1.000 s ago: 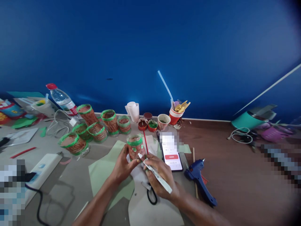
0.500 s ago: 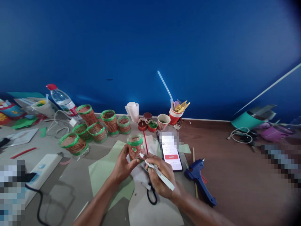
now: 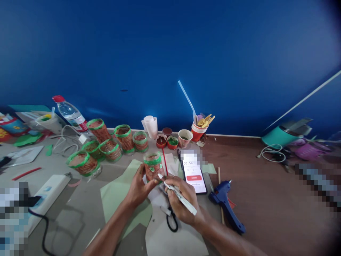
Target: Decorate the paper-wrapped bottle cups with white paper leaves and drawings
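Observation:
My left hand (image 3: pixel 141 185) is closed round the lower left side of a small jar (image 3: pixel 153 165), painted brown with a green rim and light green patches. My right hand (image 3: pixel 183 199) grips a white marker pen (image 3: pixel 182 200), its tip pointing at the jar's lower right side; whether the tip touches cannot be made out. Under the hands lie a pale green paper sheet (image 3: pixel 114 192) and a white sheet (image 3: pixel 173 243). Black-handled scissors (image 3: pixel 172 223) lie below my right hand, partly hidden. A red paintbrush (image 3: pixel 164 158) leans from a paint pot behind the jar.
Several brown and green jars (image 3: pixel 124 137) stand at the back left near a water bottle (image 3: pixel 71 112). A phone (image 3: pixel 194 174) and a blue glue gun (image 3: pixel 226 204) lie right of my hands. A power strip (image 3: pixel 49 195) is at left, paint pots (image 3: pixel 172 142) behind.
Both hands, the jar and the marker stay almost in place; the pen's back end shifts very slightly. More of the phone's timer digits show now.

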